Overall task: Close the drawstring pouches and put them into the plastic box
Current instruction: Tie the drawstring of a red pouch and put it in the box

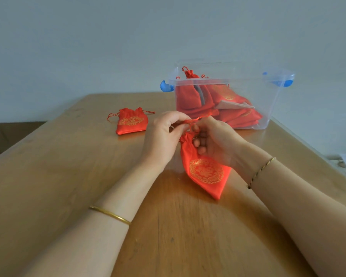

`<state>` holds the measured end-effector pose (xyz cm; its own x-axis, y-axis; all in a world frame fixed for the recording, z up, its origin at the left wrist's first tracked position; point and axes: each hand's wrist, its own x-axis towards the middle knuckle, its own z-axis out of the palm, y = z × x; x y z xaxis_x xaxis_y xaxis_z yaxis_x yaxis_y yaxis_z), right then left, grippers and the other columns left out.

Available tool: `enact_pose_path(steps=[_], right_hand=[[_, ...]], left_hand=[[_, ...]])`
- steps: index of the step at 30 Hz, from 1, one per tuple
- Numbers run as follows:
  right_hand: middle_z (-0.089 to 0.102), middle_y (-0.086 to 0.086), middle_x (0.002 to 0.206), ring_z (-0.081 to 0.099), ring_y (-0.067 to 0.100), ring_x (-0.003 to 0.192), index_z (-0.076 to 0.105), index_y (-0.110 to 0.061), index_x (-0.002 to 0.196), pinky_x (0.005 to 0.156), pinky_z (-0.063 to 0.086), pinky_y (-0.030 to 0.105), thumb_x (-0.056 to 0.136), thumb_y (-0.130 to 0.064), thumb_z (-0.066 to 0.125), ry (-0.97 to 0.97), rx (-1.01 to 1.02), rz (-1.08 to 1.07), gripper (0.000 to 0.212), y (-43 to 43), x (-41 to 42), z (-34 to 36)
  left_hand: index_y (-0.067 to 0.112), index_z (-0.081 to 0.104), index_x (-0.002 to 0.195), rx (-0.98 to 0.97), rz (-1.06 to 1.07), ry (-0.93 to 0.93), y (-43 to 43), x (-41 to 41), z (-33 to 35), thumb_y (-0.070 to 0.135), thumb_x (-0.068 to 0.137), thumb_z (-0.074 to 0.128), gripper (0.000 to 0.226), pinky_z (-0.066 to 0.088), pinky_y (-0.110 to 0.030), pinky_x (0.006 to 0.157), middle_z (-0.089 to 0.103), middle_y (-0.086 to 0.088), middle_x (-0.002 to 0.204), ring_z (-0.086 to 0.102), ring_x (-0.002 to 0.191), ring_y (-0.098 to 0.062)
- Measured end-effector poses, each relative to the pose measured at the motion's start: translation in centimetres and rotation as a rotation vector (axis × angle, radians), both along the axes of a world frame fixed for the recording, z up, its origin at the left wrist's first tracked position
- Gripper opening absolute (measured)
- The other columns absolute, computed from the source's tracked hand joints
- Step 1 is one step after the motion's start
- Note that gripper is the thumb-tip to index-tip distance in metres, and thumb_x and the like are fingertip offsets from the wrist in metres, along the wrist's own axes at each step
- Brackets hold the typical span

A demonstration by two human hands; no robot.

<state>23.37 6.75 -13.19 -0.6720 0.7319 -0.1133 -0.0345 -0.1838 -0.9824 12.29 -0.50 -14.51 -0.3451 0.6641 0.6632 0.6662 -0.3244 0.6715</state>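
Note:
A red drawstring pouch [205, 172] with a gold round pattern hangs just above the wooden table, its neck gathered tight. My left hand [164, 138] pinches the red cord at the pouch's neck. My right hand [216, 140] grips the cord and the gathered neck from the other side. A second red pouch [131, 121] lies flat on the table at the left, its mouth open and its cords loose. The clear plastic box [268, 108] with blue latches stands at the back right and holds several red pouches [190, 94].
The wooden table [68, 176] runs from the near edge to the pale wall behind. Its right edge falls away just right of the box. A folded grey paper [234, 105] lies among the pouches in the box.

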Motion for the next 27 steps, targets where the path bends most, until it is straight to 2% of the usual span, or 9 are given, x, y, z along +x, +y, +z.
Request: enact_pose_path(steps=[4,10,12,14,16,18,21,23,27], right_hand=[[0.05,-0.001,0.058,0.04,0.012,0.045,0.041,-0.017,0.064,0.041,0.027,0.019,0.093,-0.023,0.041,0.068,-0.083,0.008,0.03,0.4,0.4,0.1],[0.06,0.0,0.073,0.049,0.009,0.047,0.043,-0.019,0.059,0.039,0.033,0.016,0.094,-0.029,0.046,0.249,-0.182,-0.055,0.036,1.4,0.9,-0.2],[0.067,0.0,0.083,0.058,0.008,0.053,0.044,-0.02,0.054,0.041,0.04,0.017,0.096,-0.032,0.043,0.359,-0.217,-0.039,0.043,1.5,0.9,-0.1],[0.07,-0.001,0.079,0.064,0.008,0.056,0.042,-0.019,0.056,0.044,0.045,0.017,0.097,-0.034,0.039,0.419,-0.238,-0.025,0.043,1.4,1.0,0.1],[0.059,-0.002,0.058,0.058,0.011,0.048,0.039,-0.019,0.062,0.044,0.045,0.018,0.098,-0.033,0.038,0.357,-0.167,-0.044,0.039,1.2,1.1,0.1],[0.044,0.0,0.052,0.045,0.014,0.04,0.036,-0.017,0.065,0.043,0.038,0.021,0.099,-0.03,0.039,0.18,0.059,-0.096,0.037,1.2,1.0,-0.2],[0.039,0.005,0.054,0.038,0.016,0.041,0.037,-0.014,0.062,0.046,0.032,0.026,0.098,-0.025,0.042,0.004,0.33,-0.17,0.038,0.8,0.5,-0.8],[0.039,0.008,0.054,0.038,0.018,0.043,0.039,-0.011,0.061,0.047,0.032,0.028,0.098,-0.023,0.043,-0.017,0.361,-0.174,0.039,0.5,0.2,-0.9],[0.045,0.009,0.059,0.043,0.018,0.044,0.044,-0.011,0.064,0.049,0.037,0.028,0.098,-0.024,0.043,-0.057,0.348,-0.158,0.036,0.5,0.3,-1.0]], left_hand=[[0.019,0.069,0.084,-0.018,0.005,-0.112,-0.1,-0.6,-0.1,0.003,0.084,0.063,0.018,0.049,-0.017,0.068,0.066,0.01,0.08,0.061,0.071,0.0],[0.02,0.067,0.083,-0.168,0.062,-0.462,-0.3,-1.3,0.0,0.016,0.094,0.053,0.019,0.046,-0.02,0.059,0.066,0.007,0.077,0.058,0.066,-0.005],[0.018,0.064,0.078,-0.227,0.095,-0.496,-0.4,-1.3,-0.1,0.021,0.096,0.049,0.023,0.043,-0.019,0.056,0.065,0.005,0.073,0.056,0.061,-0.002],[0.014,0.06,0.073,-0.264,0.126,-0.468,-0.6,-1.2,0.0,0.021,0.097,0.046,0.029,0.042,-0.015,0.053,0.062,0.003,0.07,0.055,0.055,0.001],[0.012,0.052,0.064,-0.287,0.171,-0.454,-0.5,-1.3,0.3,0.019,0.096,0.044,0.033,0.041,-0.021,0.058,0.059,0.0,0.067,0.054,0.058,-0.006],[0.013,0.043,0.059,-0.265,0.174,-0.55,-0.2,-1.3,0.8,0.012,0.093,0.043,0.034,0.038,-0.027,0.06,0.06,-0.001,0.068,0.054,0.063,-0.012],[0.012,0.039,0.057,-0.134,-0.113,-0.879,0.0,-0.9,1.6,0.006,0.093,0.041,0.037,0.043,-0.027,0.061,0.068,-0.001,0.071,0.061,0.07,-0.014],[0.009,0.043,0.06,-0.092,-0.289,-1.001,-0.4,-0.6,1.7,0.01,0.096,0.042,0.036,0.048,-0.023,0.059,0.069,-0.001,0.068,0.065,0.066,-0.013],[0.009,0.052,0.068,-0.155,-0.311,-0.943,-0.7,-0.9,1.3,0.016,0.096,0.047,0.029,0.038,-0.017,0.047,0.064,0.001,0.058,0.061,0.055,-0.01]])
